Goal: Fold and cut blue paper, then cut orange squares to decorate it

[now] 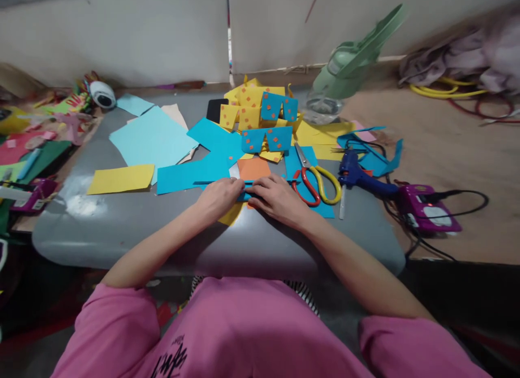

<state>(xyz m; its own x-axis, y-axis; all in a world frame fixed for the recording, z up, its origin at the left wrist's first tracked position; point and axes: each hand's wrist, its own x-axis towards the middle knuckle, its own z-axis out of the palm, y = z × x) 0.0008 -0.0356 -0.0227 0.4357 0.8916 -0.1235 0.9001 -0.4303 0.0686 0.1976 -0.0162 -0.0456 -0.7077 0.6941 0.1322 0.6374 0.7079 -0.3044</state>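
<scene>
My left hand [224, 196] and my right hand [275, 198] meet over the table near its front edge, fingers closed on a narrow folded blue paper strip [246, 196]. Parts of the strip are hidden under the fingers. Beneath and around it lie blue paper [181, 175], orange paper [254, 168] and a yellow piece [231, 215]. Scissors [312, 175] with one red and one yellow handle rest just right of my right hand. Behind the hands stand folded blue paper shapes with orange squares [267, 140] and similar yellow ones [248, 118].
A blue glue gun [357, 175] lies at the right, its cable near a purple box [426, 209]. A clear bottle with a green top [339, 69] stands at the back. Light blue sheets [152, 137] and a yellow strip [121, 180] lie leftward on the grey table [122, 232].
</scene>
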